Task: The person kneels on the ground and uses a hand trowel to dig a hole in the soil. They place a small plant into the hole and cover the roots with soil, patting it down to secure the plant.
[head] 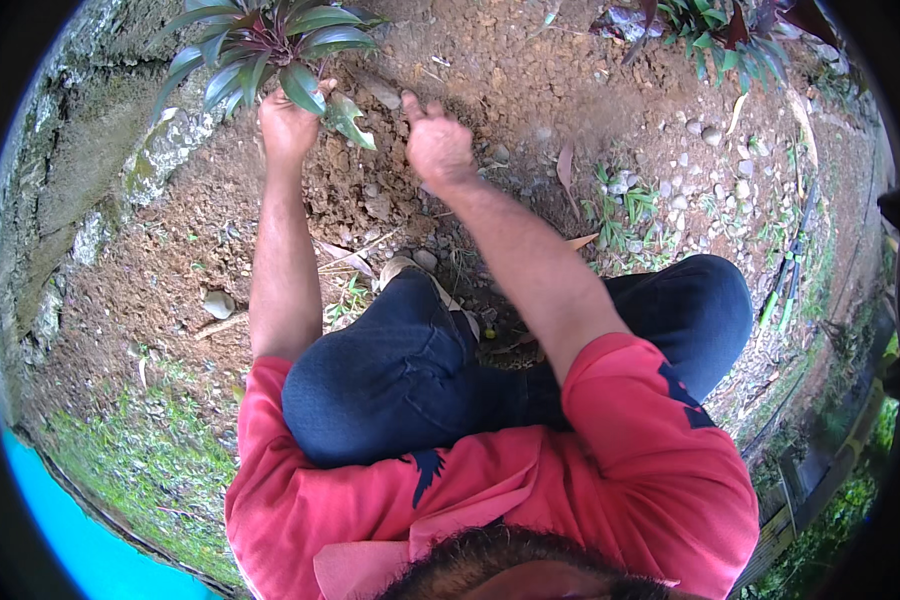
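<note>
My left hand (289, 124) is closed around the base of a leafy plant (270, 49) with long dark green and purplish leaves. Its leaves cover part of my fingers and the stem. A torn green leaf (351, 121) hangs just right of that hand. Over the loose brown soil (345, 180) is my right hand (439, 142), with the index finger stretched out and the others partly curled. I see nothing held in it. That fingertip is close to an elongated grey-brown piece (379, 90), perhaps a stone; contact is unclear.
A rough stone edge (82, 150) runs along the left. Another plant (709, 37) grows at the upper right. Pebbles (711, 135) and grass tufts (630, 206) lie to the right. My bent knees (367, 375) are close below my forearms. A pale stone (218, 304) sits left.
</note>
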Demonstrator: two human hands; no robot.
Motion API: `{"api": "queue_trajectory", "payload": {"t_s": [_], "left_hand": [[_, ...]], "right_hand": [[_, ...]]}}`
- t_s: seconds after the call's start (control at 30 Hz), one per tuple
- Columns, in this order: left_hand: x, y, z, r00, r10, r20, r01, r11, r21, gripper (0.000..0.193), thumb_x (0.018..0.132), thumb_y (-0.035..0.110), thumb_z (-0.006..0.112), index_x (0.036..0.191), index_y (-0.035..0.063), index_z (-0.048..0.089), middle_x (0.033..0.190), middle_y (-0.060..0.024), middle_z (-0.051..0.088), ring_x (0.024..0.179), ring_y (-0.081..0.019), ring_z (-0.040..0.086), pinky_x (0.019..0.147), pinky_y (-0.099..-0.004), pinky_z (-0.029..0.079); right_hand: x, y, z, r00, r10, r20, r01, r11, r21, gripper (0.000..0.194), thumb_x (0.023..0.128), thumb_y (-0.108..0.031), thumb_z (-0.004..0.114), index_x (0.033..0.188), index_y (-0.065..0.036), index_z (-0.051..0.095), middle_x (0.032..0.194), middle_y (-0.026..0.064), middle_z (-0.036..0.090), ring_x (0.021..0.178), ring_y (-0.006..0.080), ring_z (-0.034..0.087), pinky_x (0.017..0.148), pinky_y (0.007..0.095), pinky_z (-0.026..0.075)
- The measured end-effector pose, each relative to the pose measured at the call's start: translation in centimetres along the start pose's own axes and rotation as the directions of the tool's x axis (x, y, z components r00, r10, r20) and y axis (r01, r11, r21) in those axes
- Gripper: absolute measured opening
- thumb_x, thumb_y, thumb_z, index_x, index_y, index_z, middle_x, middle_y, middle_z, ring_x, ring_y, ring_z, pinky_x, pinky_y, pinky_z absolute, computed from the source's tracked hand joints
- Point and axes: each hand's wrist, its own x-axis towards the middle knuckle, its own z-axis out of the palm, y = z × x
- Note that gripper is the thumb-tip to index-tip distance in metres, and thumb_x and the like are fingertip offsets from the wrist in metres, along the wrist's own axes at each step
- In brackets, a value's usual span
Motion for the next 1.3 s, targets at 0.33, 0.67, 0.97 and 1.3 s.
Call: {"api": "queue_trajectory", "payload": {"t_s": [0.33,0.67,0.97,1.3], "left_hand": [[0.1,1.3,0.2,0.994,-0.105,0.009,0.105,0.994,0.011,0.019,0.081,0.016,0.082,0.09,0.0007,0.075,0.085,-0.0068,0.074,0.075,-0.0114,0.067,0.071,-0.0285,0.053],[0.1,1.7,0.1,0.998,-0.066,-0.017,0.067,0.995,0.071,0.018,0.079,0.014,0.084,0.088,0.0028,0.075,0.084,-0.0048,0.074,0.076,-0.0107,0.066,0.072,-0.0282,0.053],[0.4,-2.2,0.5,0.977,-0.211,0.033,0.212,0.975,-0.06,0.031,0.077,0.032,0.085,0.092,0.0067,0.074,0.079,0.0002,0.07,0.069,-0.0104,0.062,0.066,-0.0302,0.051],[0.4,-0.1,0.0,0.941,-0.315,0.124,0.314,0.949,0.028,0.029,0.085,0.03,0.076,0.107,0.0125,0.072,0.097,-0.0052,0.074,0.088,-0.0139,0.067,0.084,-0.0348,0.054]], "right_hand": [[-1.0,2.3,-0.6,0.961,-0.27,-0.054,0.248,0.934,-0.258,0.054,0.093,-0.019,0.048,0.147,-0.021,0.042,0.119,0.0174,0.06,0.091,0.0322,0.069,0.082,0.044,0.058],[0.8,2.1,-2.4,0.985,-0.165,0.059,0.169,0.983,-0.075,0.055,0.093,-0.015,0.047,0.147,-0.022,0.043,0.138,0.0203,0.053,0.104,0.0339,0.068,0.091,0.0421,0.055],[0.8,3.2,0.2,0.961,-0.24,-0.136,0.23,0.969,-0.084,0.051,0.092,-0.02,0.052,0.143,-0.023,0.05,0.127,0.0217,0.061,0.092,0.0368,0.069,0.084,0.0454,0.058],[-3.0,7.3,2.3,0.914,-0.298,-0.275,0.311,0.95,0.004,0.039,0.094,-0.038,0.054,0.13,-0.023,0.059,0.103,0.016,0.066,0.087,0.0358,0.068,0.076,0.0471,0.056]]}}
